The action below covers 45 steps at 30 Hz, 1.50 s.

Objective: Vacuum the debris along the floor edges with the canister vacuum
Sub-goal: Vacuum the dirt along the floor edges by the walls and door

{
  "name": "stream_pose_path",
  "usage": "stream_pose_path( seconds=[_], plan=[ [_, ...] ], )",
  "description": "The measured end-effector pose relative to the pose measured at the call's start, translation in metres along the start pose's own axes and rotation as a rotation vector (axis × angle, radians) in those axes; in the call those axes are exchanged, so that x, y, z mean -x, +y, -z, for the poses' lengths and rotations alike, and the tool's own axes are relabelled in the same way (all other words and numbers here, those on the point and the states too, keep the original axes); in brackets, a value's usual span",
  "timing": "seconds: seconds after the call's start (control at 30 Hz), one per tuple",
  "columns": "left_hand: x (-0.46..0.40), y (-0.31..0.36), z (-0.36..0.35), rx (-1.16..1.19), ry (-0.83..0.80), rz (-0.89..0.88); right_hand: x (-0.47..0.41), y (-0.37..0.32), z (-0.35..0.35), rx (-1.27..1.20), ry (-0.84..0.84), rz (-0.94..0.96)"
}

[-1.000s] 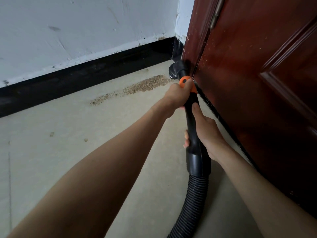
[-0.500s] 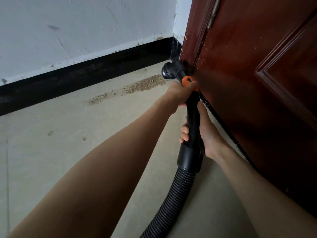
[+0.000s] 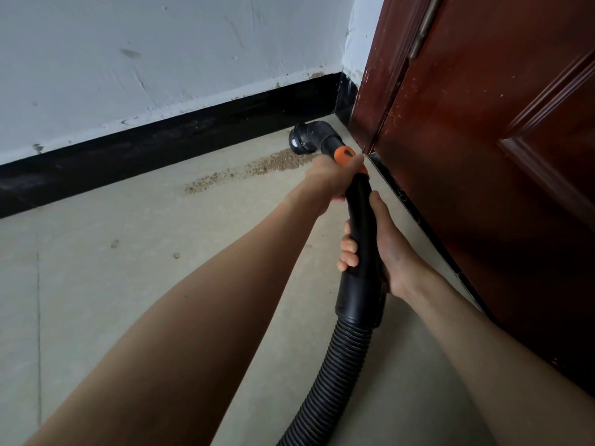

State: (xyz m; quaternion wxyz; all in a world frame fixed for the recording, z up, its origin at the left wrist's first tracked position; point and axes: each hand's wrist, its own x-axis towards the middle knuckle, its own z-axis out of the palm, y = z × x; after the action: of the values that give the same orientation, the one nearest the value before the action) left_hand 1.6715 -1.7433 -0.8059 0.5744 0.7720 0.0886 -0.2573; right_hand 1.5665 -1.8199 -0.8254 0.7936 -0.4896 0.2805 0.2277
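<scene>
1. Beige floor (image 3: 112, 300) meets one white wall (image 3: 161, 59) with a black skirting board (image 3: 161, 143), and one dark red door (image 3: 483, 156) stands at our right.
2. We hold one vacuum handle (image 3: 362, 226), black with an orange part (image 3: 344, 156); its angled nozzle (image 3: 309, 138) is down at the floor in the corner, near the skirting board and the door.
3. Our left hand (image 3: 331, 178) grips the handle just below the orange part, fingers curled around it; most of them are hidden behind the hand.
4. Our right hand (image 3: 389, 252) grips the handle lower, thumb along the top; three fingertips show at the left side.
5. One line of brown debris (image 3: 251, 170) lies on the floor, its right end just beside the nozzle; the nozzle mouth is hidden from us.
6. Two small specks (image 3: 176, 255) lie apart on the floor.
7. One ribbed hose (image 3: 335, 375) leaves the handle and is cut off at the bottom edge; the canister is out of view.
</scene>
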Motion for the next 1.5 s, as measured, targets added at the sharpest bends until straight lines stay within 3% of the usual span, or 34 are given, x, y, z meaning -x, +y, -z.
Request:
stream_pose_path(
  seconds=[0.27,0.73,1.1,1.5],
  plan=[
    [0.004,-0.004,0.011,0.021,0.021,0.036,0.004,0.000,-0.008,0.081,-0.022,-0.007],
    [0.003,0.009,-0.036,-0.081,-0.089,-0.018,0.005,-0.002,0.027,0.009,0.173,0.055],
    [0.019,-0.005,-0.050,-0.075,-0.131,-0.009,0.030,0.013,0.038,-0.015,0.145,0.042],
    [0.021,-0.009,-0.013,0.072,-0.105,0.064,0.022,0.013,0.014,0.087,0.080,0.001]
  ],
)
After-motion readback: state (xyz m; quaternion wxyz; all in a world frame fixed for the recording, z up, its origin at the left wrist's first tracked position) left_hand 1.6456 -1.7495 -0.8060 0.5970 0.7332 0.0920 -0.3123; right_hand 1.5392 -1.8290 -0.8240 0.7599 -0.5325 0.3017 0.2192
